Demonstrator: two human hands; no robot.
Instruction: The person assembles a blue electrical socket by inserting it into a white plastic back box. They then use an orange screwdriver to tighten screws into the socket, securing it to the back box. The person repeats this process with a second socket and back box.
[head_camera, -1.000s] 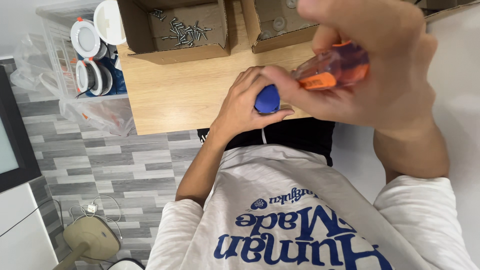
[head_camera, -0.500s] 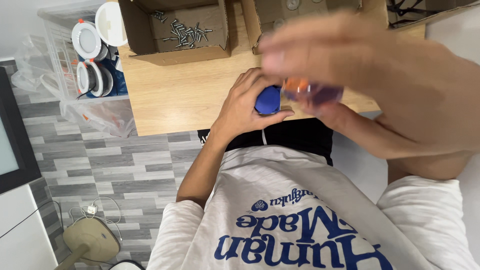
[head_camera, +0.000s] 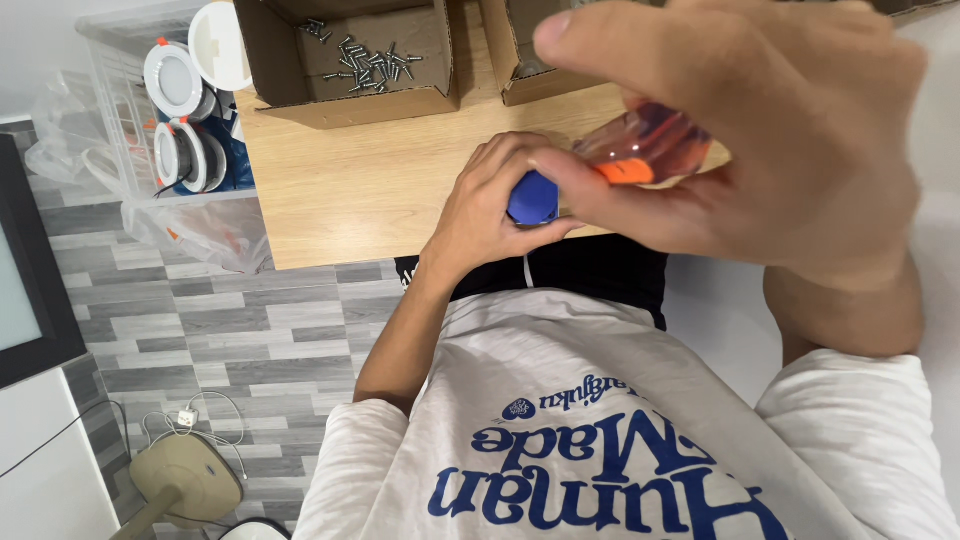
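left hand (head_camera: 490, 205) is clasping a blue rounded piece (head_camera: 532, 198) over the counter (head_camera: 350, 190) edge | right hand (head_camera: 760, 140) is gripping a translucent orange tool handle (head_camera: 645, 145), long axis slanting down-left toward the blue piece, just beside it

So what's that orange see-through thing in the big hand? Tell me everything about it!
The orange see-through handle looks like clear plastic, reddish-orange, with a solid bright orange band at its lower end. It lies tilted, slanting down toward a round blue piece. The right hand wraps over it, its fingers covering the upper part, so that end is hidden. The left hand cups the blue piece just below it. It is held above the wooden table and looks a bit blurred.
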